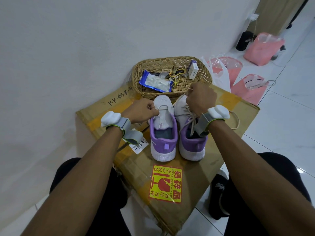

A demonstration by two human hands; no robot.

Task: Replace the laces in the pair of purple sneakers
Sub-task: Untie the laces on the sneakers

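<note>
Two white and purple sneakers stand side by side on a cardboard box point(170, 169), heels toward me. The left sneaker point(162, 132) has only one beige lace point(164, 108) loop across its lowest eyelets. My left hand point(144, 111) pinches that lace at the shoe's left side. The right sneaker point(190, 140) carries a loose beige lace point(187, 114) through several eyelets. My right hand point(201, 97) is above its toe, fingers curled round a lace end that it pulls up and away. Another stretch of lace point(236, 121) trails on the box to the right.
A wicker basket point(202, 72) with keys, a blue packet point(154, 81) and a small white box stands just behind the shoes. Pink plastic bags point(262, 48) sit on the tiled floor at right. A white wall rises at left. A fragile sticker point(165, 183) lies near me.
</note>
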